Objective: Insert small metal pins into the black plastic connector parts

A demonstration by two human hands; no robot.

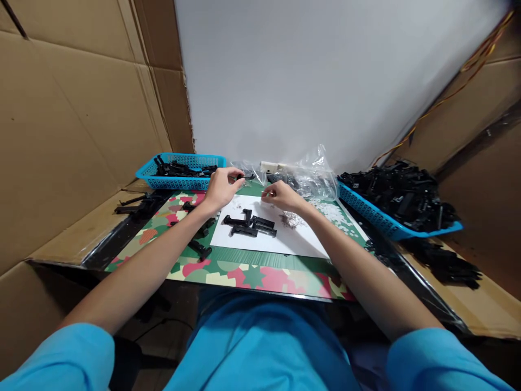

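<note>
Left hand [222, 188] is pinching a black part [249, 176] above the far side of the mat [244, 256]; right hand [283, 196] is holding its fingertips nearly together, contents unclear. Loose bits [292, 219] are lying nearby. Risk: a low sweep scattering them, slack fingers dropping the part.

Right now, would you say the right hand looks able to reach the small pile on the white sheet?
Probably yes: the pile lies close by the right hand, with nothing visible between them.
</note>
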